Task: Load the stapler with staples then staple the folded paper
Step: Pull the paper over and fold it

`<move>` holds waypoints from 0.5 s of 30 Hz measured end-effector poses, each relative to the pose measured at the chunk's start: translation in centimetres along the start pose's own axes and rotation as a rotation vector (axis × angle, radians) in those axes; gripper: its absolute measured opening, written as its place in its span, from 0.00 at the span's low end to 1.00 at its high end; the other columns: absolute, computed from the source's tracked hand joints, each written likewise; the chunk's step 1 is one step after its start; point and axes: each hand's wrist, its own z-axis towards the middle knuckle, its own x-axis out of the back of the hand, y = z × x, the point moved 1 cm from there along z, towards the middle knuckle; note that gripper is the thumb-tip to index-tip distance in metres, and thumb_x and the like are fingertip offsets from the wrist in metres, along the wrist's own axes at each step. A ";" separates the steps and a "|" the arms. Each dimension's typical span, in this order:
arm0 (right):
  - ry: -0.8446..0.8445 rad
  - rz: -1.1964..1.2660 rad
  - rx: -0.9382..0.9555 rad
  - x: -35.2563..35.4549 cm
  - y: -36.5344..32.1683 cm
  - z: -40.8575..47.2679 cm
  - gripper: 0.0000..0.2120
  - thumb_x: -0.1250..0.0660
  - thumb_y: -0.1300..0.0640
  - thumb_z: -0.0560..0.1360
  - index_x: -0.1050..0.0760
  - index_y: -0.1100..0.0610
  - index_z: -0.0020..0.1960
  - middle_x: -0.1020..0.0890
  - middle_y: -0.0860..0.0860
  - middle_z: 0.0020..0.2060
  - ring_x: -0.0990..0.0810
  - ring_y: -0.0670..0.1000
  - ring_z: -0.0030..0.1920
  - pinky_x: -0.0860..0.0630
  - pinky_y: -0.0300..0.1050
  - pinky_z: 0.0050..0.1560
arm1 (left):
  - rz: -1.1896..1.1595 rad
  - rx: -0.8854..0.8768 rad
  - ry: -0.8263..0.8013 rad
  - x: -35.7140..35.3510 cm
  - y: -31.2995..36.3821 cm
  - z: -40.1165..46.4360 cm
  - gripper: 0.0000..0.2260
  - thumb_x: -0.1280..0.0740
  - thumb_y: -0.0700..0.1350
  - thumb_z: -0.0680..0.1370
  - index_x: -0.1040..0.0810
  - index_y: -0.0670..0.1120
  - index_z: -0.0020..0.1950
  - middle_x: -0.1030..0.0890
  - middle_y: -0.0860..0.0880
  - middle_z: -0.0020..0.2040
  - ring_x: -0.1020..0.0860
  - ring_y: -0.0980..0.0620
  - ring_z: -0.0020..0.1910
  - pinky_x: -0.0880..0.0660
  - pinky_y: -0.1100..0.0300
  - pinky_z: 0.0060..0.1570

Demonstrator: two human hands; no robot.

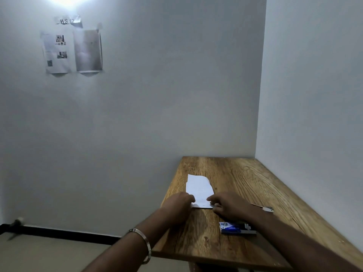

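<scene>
1. Head view: a strip of paper [67, 21] stuck high on the wall [157, 85] reads "WS 12". Two printed sheets [72, 53] hang just below it; their print is too blurred to read.
2. The blue staple box [230, 228] lies on the wooden table [245, 173] near its right front part. It bears white lettering too small to read. Dark staple strips [247, 227] lie touching its right end, partly under the right forearm.
3. The folded paper [199, 188] is a white, narrow, long sheet lying flat on the table's left half, its length running away from the person. Its far right corner looks cut or folded at a slant. Its near end lies between the two hands.
4. The stapler [266, 209] shows only as a grey metal tip with a thin reddish edge, poking out to the right from behind the right wrist. It rests on the table, right of the paper.
5. The left hand [179, 204] lies knuckles up at the paper's near left corner, fingers curled down onto the sheet's edge. Whether it pinches the paper or only presses it, I cannot tell.
6. The right hand [227, 204] lies knuckles up at the paper's near right corner, its fingertips bent down onto the paper's edge. Its grip likewise cannot be made out.
7. A silver bangle [144, 245] sits on the left wrist. Both forearms reach in from the lower edge.
</scene>
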 end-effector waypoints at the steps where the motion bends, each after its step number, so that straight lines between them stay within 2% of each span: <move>1: 0.009 0.007 -0.006 -0.1 0.1 0.0 0.21 0.32 0.53 0.77 0.26 0.54 0.69 0.18 0.50 0.62 0.19 0.47 0.58 0.24 0.42 0.59 | -0.007 -0.008 0.011 -0.1 -0.2 -0.1 0.15 0.39 0.41 0.81 0.24 0.45 0.67 0.20 0.45 0.61 0.21 0.47 0.57 0.22 0.53 0.55; 5: 0.054 0.005 0.008 -0.2 0.5 0.0 0.17 0.32 0.55 0.78 0.23 0.54 0.66 0.17 0.51 0.60 0.18 0.47 0.56 0.23 0.41 0.57 | -0.082 -0.004 0.053 -0.3 -1.0 -0.2 0.16 0.37 0.39 0.80 0.24 0.47 0.67 0.20 0.47 0.62 0.21 0.50 0.58 0.23 0.54 0.58; 11: 0.049 -0.030 0.015 -0.3 0.7 0.3 0.13 0.30 0.55 0.77 0.19 0.54 0.60 0.16 0.50 0.57 0.18 0.47 0.53 0.22 0.40 0.55 | -0.136 -0.023 0.089 -0.5 -1.4 -0.2 0.14 0.33 0.46 0.79 0.21 0.47 0.64 0.19 0.48 0.61 0.22 0.52 0.57 0.24 0.58 0.57; 15: 0.049 -0.007 0.024 -0.4 1.1 0.0 0.12 0.30 0.55 0.77 0.18 0.55 0.60 0.15 0.50 0.56 0.17 0.46 0.53 0.25 0.35 0.52 | -0.138 -0.037 0.090 -0.3 -1.6 -0.2 0.13 0.33 0.47 0.79 0.19 0.48 0.62 0.20 0.50 0.60 0.22 0.53 0.56 0.24 0.59 0.55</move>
